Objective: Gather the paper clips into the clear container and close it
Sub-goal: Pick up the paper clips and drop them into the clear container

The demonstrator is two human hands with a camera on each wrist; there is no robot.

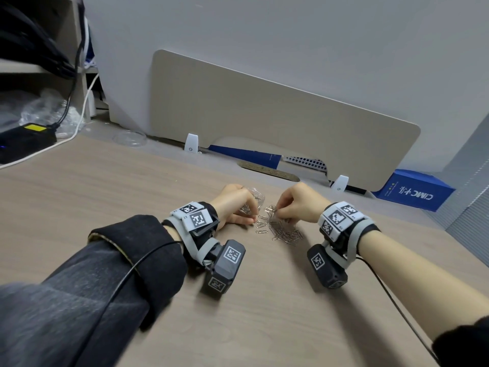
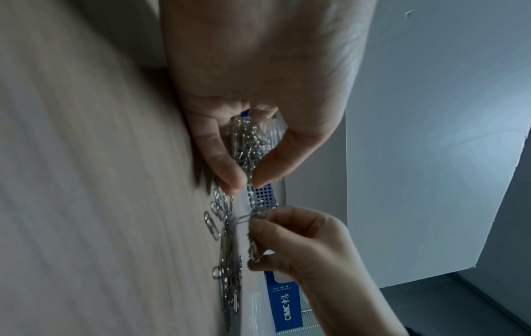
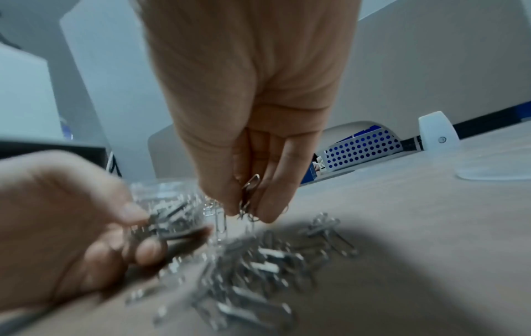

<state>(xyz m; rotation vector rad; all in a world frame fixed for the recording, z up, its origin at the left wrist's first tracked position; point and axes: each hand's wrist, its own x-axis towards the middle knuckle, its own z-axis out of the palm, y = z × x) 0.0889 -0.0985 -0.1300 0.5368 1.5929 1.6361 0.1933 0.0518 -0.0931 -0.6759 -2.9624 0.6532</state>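
Wooden desk [image 1: 111,197], seen from above. Near centre: loose heap of silver paper clips [image 1: 284,231] lying flat on the bare wood between both hands. Left hand [image 1: 232,205] — fingers curled, thumb and fingertips pinching a bunch of clips, with the clear container [image 1: 72,196] just behind the fingers, partly hidden, clips already inside. Right hand [image 1: 299,205] — fingers curled downward, tips pinching a few clips [image 3: 249,195] lifted just above the heap. Far left: clear round lid [image 1: 129,139], well apart from the container, lying on the desk. Far side: beige divider panel [image 1: 264,115] upright on white clamps. Far right: blue box [image 1: 415,190] with white lettering.
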